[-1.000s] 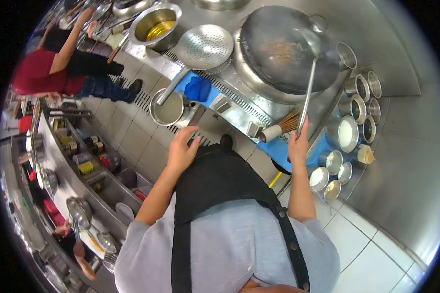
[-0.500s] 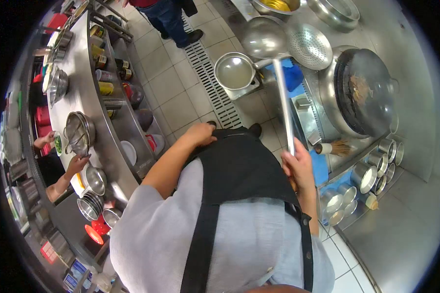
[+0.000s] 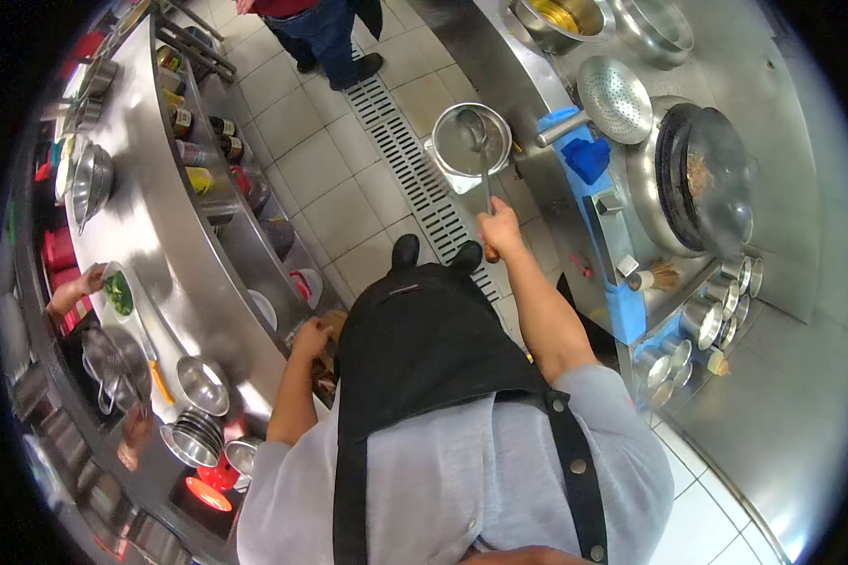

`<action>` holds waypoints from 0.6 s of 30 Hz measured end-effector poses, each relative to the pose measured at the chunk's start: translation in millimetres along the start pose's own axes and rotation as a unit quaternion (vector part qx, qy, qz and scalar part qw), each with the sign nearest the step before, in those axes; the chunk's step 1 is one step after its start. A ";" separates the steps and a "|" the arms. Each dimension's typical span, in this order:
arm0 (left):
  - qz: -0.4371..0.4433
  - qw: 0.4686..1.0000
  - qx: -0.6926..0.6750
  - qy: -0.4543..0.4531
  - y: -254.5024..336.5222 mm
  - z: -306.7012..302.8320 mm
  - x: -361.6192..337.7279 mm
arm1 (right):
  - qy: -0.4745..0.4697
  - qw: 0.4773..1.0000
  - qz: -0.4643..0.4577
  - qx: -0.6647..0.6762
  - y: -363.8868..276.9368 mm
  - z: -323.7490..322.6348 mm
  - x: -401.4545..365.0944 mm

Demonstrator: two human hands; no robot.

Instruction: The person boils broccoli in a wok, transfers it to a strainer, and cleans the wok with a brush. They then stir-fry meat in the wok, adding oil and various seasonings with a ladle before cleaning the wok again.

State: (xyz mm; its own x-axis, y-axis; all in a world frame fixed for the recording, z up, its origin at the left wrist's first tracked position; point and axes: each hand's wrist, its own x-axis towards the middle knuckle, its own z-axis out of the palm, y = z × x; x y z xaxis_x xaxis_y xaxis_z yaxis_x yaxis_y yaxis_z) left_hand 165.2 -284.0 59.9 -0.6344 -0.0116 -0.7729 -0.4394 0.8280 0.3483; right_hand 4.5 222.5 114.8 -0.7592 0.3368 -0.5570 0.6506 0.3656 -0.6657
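Note:
My right hand (image 3: 501, 231) grips the ladle (image 3: 486, 179) near its wooden end. The ladle's bowl is down inside a metal pot (image 3: 440, 141) of cloudy liquid, low beside the floor drain. My left hand (image 3: 311, 337) reaches down to the lower shelf of the left counter, its fingers curled beside something brown; I cannot tell what they hold. On the stove to the right, a dark wok (image 3: 721, 188) contains some brown food. Next to it lies a perforated skimmer (image 3: 615, 99), its handle reaching over the blue cloth (image 3: 586, 160).
Across the left counter (image 3: 174, 282), another person's hand (image 3: 87, 281) is at a plate of green vegetables (image 3: 119, 294). Metal bowls (image 3: 203, 386) stand nearby. Someone in jeans (image 3: 316, 42) stands ahead. Seasoning pots (image 3: 702, 318) and a bamboo brush (image 3: 655, 277) sit at right.
My right hand has swung forward and left, lowering the ladle from above the skimmer into the pot. My left hand has moved from my apron to the shelf. The other person's strainer has moved nearer them.

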 end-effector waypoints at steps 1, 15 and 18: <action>-0.011 1.000 0.025 -0.012 4.1 -1.1 -11.2 | -0.034 0.991 0.052 0.115 -7.7 0.1 -0.2; 0.080 0.996 0.010 -0.026 41.2 -10.5 77.3 | -0.104 0.864 0.090 0.484 -25.3 -64.0 -133.8; 0.087 0.996 0.013 -0.001 77.7 -17.9 79.8 | -0.169 0.839 0.102 0.507 -21.4 -91.3 -145.6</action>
State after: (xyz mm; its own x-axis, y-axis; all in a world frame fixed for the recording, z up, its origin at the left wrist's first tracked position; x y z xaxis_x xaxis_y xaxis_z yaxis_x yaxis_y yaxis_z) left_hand 69.0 -230.6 34.8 -0.6982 0.1348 -0.7031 -0.3055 0.8321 0.4629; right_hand 102.9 245.0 255.5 -0.7079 -0.0246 -0.7059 0.5457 -0.6535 -0.5245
